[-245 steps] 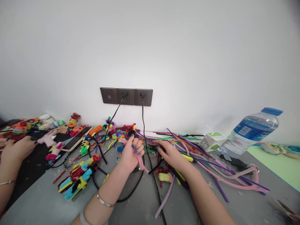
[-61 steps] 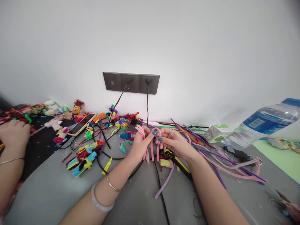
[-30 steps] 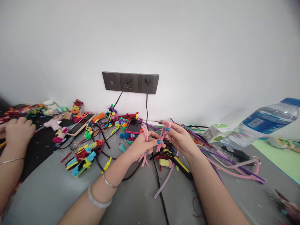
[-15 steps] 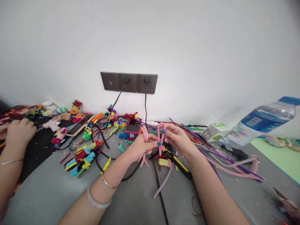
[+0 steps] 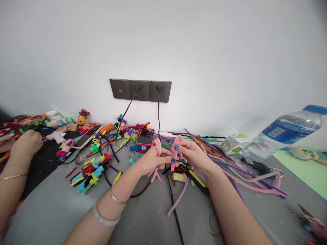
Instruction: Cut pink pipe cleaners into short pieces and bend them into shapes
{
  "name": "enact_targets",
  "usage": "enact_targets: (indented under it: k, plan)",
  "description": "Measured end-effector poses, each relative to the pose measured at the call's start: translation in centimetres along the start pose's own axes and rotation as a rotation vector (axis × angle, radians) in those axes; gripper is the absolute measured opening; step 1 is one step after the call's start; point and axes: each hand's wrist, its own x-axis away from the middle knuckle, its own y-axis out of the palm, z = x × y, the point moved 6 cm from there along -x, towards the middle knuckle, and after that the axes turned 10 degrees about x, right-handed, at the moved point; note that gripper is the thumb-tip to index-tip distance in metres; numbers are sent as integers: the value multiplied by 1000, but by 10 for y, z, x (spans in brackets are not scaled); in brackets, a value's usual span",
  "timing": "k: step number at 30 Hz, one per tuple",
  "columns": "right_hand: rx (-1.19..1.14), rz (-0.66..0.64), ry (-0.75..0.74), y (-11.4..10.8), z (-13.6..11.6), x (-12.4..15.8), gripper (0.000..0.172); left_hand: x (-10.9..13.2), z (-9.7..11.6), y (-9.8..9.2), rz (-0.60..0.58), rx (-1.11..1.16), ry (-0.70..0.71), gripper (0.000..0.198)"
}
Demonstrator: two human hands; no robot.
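Near the middle of the head view, my left hand (image 5: 153,160) is closed around a folded bundle of pink pipe cleaners (image 5: 158,147), whose loose ends stick out below the fingers. My right hand (image 5: 193,154) pinches a looped pink pipe cleaner (image 5: 178,139) with blue-nailed fingers. My left fingertips meet this loop as well, at its lower part. Under the hands lie a yellow-and-black tool handle (image 5: 195,178), a small pale yellow fuzzy piece (image 5: 178,177) and a lilac pipe cleaner (image 5: 178,199).
Colourful pipe-cleaner figures (image 5: 89,173), a beige-edged phone (image 5: 88,136) and a red-edged phone (image 5: 145,137) lie to the left and behind. Black cables (image 5: 171,200) cross the grey table. At right are a drink carton (image 5: 235,143), a tilted water bottle (image 5: 283,132) and scissors (image 5: 305,216). Another person's hand (image 5: 27,144) works at far left.
The right hand's pink loop has become smaller and rounder, and that hand's fingers have shifted slightly lower around it. The left hand keeps its bundle. The other person's hand has moved slightly right.
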Motion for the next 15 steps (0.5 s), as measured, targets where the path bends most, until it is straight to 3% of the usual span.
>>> enact_targets:
  k: [7, 15]
  plan:
    - [17, 69, -15, -7, 4, -2, 37, 4, 1, -5, -6, -47, -76, 40]
    - [-128, 93, -75, -9, -3, 0, 38, 6, 6, -9, 18, -145, -79, 36]
